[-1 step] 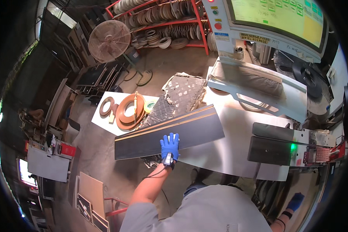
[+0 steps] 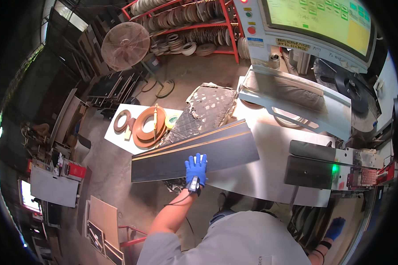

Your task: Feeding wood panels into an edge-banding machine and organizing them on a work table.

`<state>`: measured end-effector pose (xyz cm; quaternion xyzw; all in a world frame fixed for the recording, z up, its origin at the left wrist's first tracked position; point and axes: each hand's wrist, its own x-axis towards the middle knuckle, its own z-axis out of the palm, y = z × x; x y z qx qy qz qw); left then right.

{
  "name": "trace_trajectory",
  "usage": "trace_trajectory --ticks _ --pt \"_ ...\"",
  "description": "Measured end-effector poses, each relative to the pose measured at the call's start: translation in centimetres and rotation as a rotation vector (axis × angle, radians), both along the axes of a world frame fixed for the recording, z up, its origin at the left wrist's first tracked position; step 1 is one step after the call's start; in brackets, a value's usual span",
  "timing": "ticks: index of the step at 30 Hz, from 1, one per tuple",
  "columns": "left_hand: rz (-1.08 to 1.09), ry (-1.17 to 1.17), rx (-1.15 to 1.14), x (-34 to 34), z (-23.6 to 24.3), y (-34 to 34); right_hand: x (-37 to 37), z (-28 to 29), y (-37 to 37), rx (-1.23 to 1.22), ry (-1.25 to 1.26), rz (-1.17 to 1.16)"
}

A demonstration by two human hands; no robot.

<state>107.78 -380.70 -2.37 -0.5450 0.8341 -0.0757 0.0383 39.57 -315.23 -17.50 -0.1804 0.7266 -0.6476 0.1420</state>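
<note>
My left hand (image 2: 196,168), in a blue glove with pale fingertips, lies flat with fingers stretched on the front one of two long dark grey boards (image 2: 172,167). These boards overlap like a narrow fan and show light wood-coloured long edges. Their right end rests on a pale work table (image 2: 269,159); the left end reaches out past it. Low at the right, my right hand (image 2: 336,228), also blue-gloved, is over a light brown panel (image 2: 350,216). Its fingers look stretched out, though that corner is dim and small.
A quilted dark pad (image 2: 208,106) and brown edge-banding rolls (image 2: 141,128) lie beyond the boards. Right stand a machine with dark guide plates (image 2: 309,170) and a lit screen (image 2: 318,22). A fan (image 2: 125,46) and a red rack of rolls (image 2: 232,31) stand behind.
My left hand and the front board under it have shifted slightly to the right. My right hand has moved a little to the left and its fingers show more stretched.
</note>
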Motion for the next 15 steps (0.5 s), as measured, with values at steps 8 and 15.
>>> trace_trajectory --ticks 8,15 --pt "-0.288 0.185 -0.11 3.4 6.2 8.4 31.9 17.6 -36.9 -0.027 -0.295 0.478" --pt "-0.532 0.328 0.2 6.5 14.7 6.0 38.7 23.7 -44.4 0.066 0.721 0.693"
